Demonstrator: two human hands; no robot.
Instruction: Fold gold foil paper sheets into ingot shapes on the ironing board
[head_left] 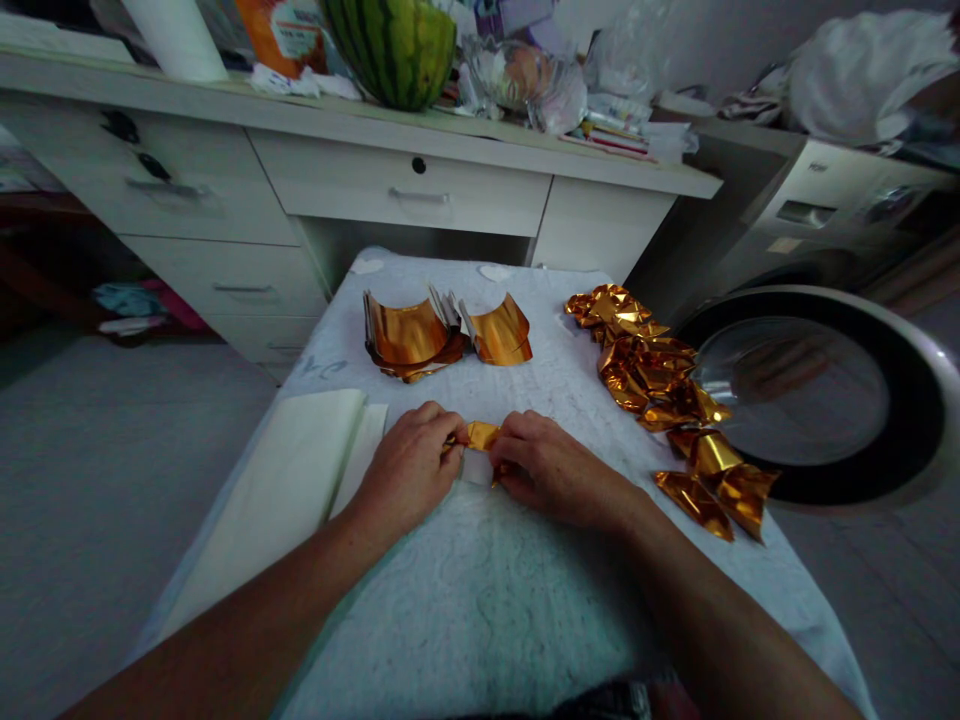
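Between my two hands, just above the cloth-covered table [540, 590], is a small piece of gold foil paper [481, 436] with a pale underside. My left hand [420, 455] pinches its left end. Closed on the right end is my right hand [544, 465], fingers bent and partly hiding the foil. Beyond them lie two stacks of curved gold foil sheets, a left stack [409, 335] and a right stack [501, 330]. A row of folded gold foil pieces [649, 370] runs along the table's right side.
Folded white paper [292, 470] lies left of my left hand. A washing machine door [810, 395] stands open at the table's right edge. Behind is a white counter with drawers [420, 195], bearing a cut watermelon [394, 50], a white roll [180, 40] and plastic bags.
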